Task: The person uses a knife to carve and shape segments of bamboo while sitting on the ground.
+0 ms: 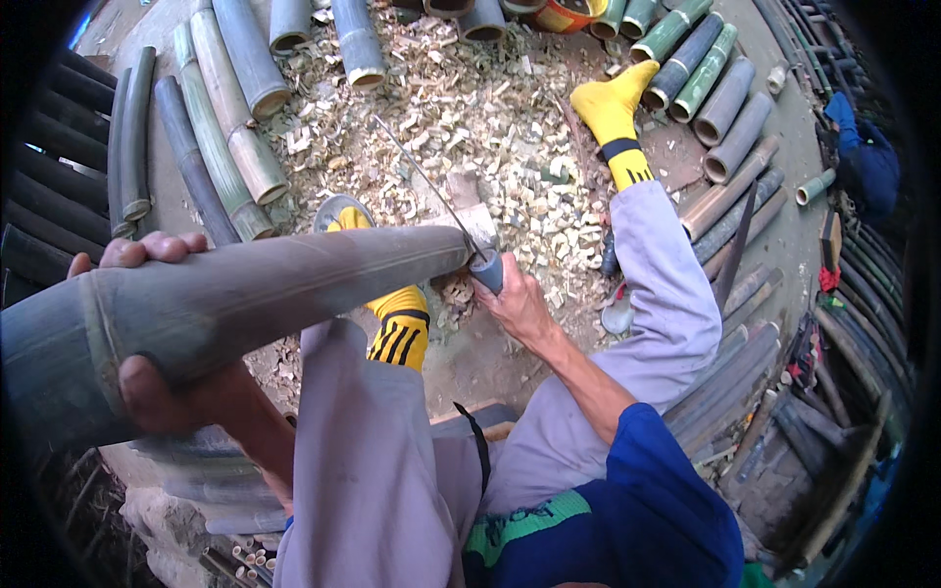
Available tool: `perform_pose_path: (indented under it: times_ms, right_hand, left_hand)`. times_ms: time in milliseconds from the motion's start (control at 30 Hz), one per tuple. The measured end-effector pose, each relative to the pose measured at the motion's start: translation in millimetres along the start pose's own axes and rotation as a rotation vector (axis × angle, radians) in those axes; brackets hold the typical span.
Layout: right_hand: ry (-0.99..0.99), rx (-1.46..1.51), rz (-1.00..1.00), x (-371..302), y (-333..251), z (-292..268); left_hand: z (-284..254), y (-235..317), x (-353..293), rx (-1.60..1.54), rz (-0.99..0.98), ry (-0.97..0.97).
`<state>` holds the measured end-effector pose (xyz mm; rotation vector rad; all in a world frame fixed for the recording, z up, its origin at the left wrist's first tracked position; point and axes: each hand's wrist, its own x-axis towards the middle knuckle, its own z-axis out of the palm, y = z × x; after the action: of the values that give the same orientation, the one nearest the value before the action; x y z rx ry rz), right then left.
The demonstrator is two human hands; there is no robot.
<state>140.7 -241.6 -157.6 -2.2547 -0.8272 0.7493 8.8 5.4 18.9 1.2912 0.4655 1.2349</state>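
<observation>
My left hand (162, 382) grips a thick grey-green bamboo pole (235, 294) that runs from the lower left up to the middle. My right hand (515, 304) is closed around the grey handle of a long thin blade (421, 176), whose edge meets the pole's far end. That end rests near a wooden chopping block (470, 211). My legs in grey trousers and yellow socks stretch out on both sides of the block.
Pale bamboo chips (470, 108) cover the ground ahead. Cut bamboo sections lie at the far left (225, 127) and upper right (720, 98). More poles are stacked along the right (745, 363). An orange bowl (569, 15) sits at the top.
</observation>
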Motion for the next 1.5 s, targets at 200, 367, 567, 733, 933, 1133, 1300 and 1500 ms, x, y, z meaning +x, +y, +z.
perform_pose_path:
  times_ms: [200,367,567,733,933,1133,1300,1500]
  right_hand:
    - [0.083,0.298,-0.109,-14,-36,-31]
    - [0.160,0.227,-0.206,-11,-25,-22]
    - [-0.093,0.233,0.125,1,1,-17]
    - [0.197,0.390,-0.188,-16,-44,-39]
    - [0.017,0.199,0.066,0,4,3]
    - [0.047,0.392,0.013,-12,-22,-22]
    - [0.346,0.264,-0.442,-13,-8,-10]
    - [-0.217,0.373,0.437,-6,12,-20]
  left_hand:
    - [3,3,-1,0.033,0.012,-0.066]
    - [18,1,3,0.070,0.017,-0.016]
    - [27,-2,-2,0.066,0.001,-0.061]
    - [13,2,6,0.045,0.042,-0.108]
    - [16,-2,2,0.055,0.024,-0.118]
    - [10,3,5,0.038,0.067,-0.102]
    - [5,-1,4,-0.021,0.021,-0.134]
    - [0,-13,8,-0.117,0.054,-0.219]
